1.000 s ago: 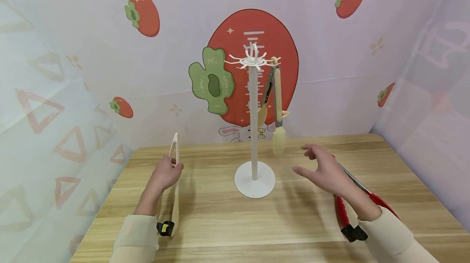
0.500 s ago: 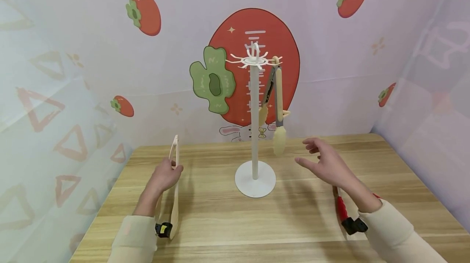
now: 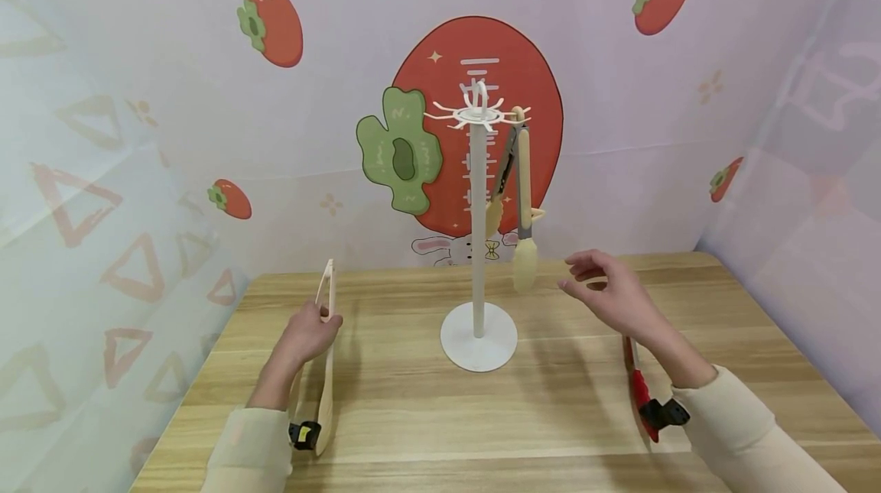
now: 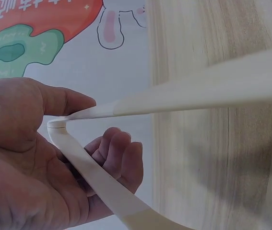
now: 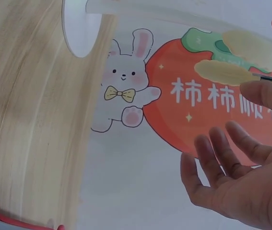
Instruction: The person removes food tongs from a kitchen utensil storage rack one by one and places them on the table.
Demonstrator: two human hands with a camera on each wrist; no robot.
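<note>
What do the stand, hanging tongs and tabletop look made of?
Stand: probably painted metal, evenly white, smooth and slender.
Hanging tongs: likely metal where grey; the matte cream tips could be silicone or plastic.
Tabletop: wood or wood-look laminate, satin, with streaked grain.

Left hand (image 4: 35,158), palm to camera, has the cream tongs (image 4: 174,93). Thumb (image 4: 68,100) lies along the upper arm near the hinge end (image 4: 56,125); fingers (image 4: 119,153) curl behind the lower arm. Arms spread in a V, whiter near the hinge, creamier further out. Upper arm exits right, blurred; lower exits bottom. Wood tabletop (image 4: 241,191) at right, soft shadow on it. Pale backdrop (image 4: 131,72) behind: bunny ear (image 4: 110,31), red fruit print (image 4: 80,14), green leaf (image 4: 40,45), upside-down white characters.
</note>
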